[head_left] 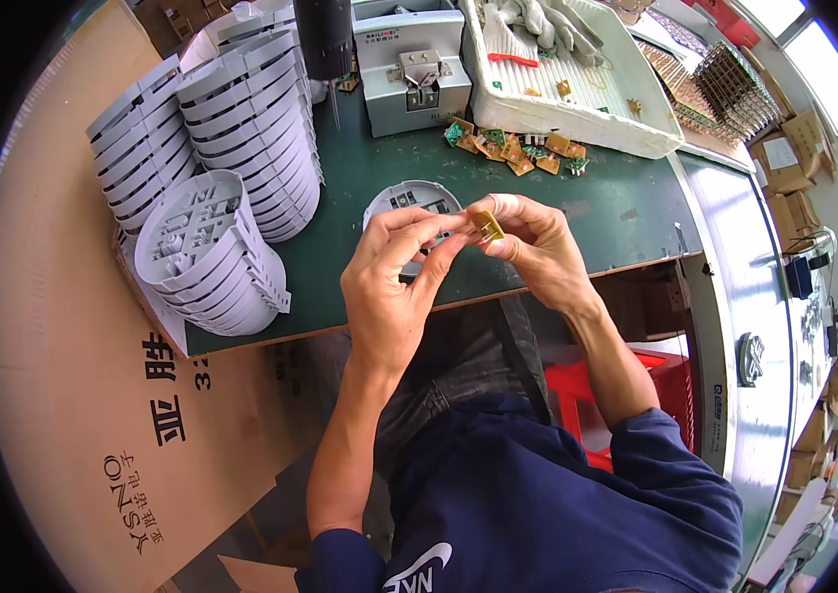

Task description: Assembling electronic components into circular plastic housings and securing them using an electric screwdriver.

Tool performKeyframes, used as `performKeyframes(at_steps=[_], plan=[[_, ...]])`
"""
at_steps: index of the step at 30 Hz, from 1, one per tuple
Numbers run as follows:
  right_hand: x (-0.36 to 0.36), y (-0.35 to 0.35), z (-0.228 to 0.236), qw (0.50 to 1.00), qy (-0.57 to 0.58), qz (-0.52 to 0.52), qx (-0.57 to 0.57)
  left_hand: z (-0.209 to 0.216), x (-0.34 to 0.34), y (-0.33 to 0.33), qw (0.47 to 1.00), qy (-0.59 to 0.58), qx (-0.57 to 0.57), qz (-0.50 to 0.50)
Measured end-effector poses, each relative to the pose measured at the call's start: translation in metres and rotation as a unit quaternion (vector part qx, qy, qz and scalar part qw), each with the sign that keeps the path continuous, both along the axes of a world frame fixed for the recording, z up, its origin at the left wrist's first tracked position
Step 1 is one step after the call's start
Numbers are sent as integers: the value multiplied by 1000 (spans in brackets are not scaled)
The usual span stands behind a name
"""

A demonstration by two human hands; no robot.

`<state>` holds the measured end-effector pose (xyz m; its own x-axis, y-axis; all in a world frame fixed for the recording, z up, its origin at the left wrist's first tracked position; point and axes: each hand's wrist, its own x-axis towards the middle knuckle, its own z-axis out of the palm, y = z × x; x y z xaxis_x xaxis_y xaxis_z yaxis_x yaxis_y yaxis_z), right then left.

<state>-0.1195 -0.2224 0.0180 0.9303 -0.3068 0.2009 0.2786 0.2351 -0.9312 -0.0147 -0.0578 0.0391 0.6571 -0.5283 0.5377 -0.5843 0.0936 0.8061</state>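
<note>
My right hand (544, 255) pinches a small tan circuit board (486, 226) between thumb and fingers, above the front part of the green table. Beside the board, the fingertips of my left hand (394, 272) are pressed together and meet its left side. Whatever sits between those left fingertips is too small to make out. Behind and below my hands lies a round light-grey plastic housing (401, 195), partly hidden by my left fingers. Farther back is a loose pile of small tan and green circuit boards (518, 150).
Tall stacks of grey plastic housings (253, 128) stand at the left, a lower stack (209, 252) in front. A dark electric screwdriver (325, 40) hangs tip-down beside a grey screw feeder (417, 74). The white foam tray (577, 119) holds gloves (547, 25) and a red-handled tool (513, 59).
</note>
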Motion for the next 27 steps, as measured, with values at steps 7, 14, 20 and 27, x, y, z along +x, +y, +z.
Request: performKeyframes(at_steps=[7,14,20,27], plan=[[2,4,-6,1000,7,-7,14,-6,0,-1,996,-80,7,25],[16,-8,14,958,93,-118,-246,-12,11,9,991,-90,52,86],[65,-17,18,822,27,-112,-558,-42,20,5,969,-151,159,109],[87,-10,12,791,28,-83,-605,-45,23,4,977,-98,162,93]])
